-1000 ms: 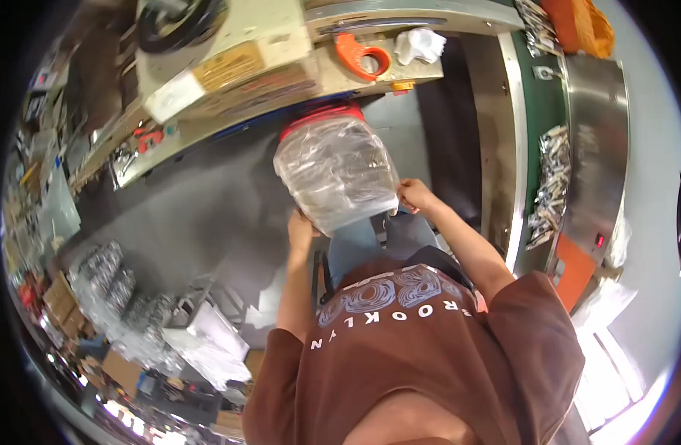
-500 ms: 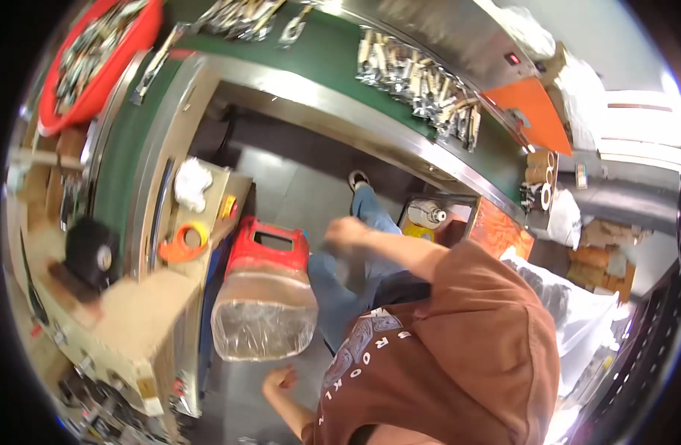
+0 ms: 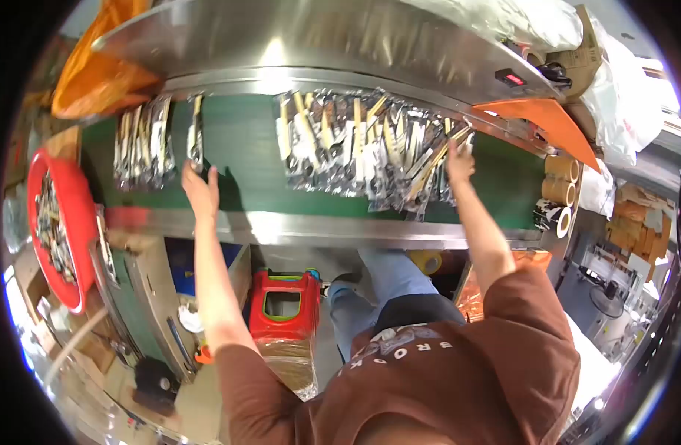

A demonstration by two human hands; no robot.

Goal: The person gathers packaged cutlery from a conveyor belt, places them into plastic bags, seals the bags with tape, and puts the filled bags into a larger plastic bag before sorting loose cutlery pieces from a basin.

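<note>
On the green conveyor belt (image 3: 244, 163) lie small clear packets with wooden and black sticks inside. My left hand (image 3: 201, 189) is at the lower end of a lone packet (image 3: 196, 130), thumb apart from the fingers. To its left is a small group of packets (image 3: 142, 144). A wide, overlapping pile of packets (image 3: 355, 144) covers the middle and right of the belt. My right hand (image 3: 461, 163) rests against the pile's right end with fingers apart; its fingertips are partly lost among the packets.
A red tub (image 3: 81, 230) of packets stands at the left. A metal housing (image 3: 318, 44) runs behind the belt, with an orange flap (image 3: 551, 126) at the right. Tape rolls (image 3: 559, 193) are stacked beyond the belt's right end. Below the belt's metal edge is a red stool (image 3: 285, 326).
The view has turned from the film-wrapped stool to the belt. Both my hands have left the area by the stool and reached forward to the packets, the left at the lone one, the right at the pile.
</note>
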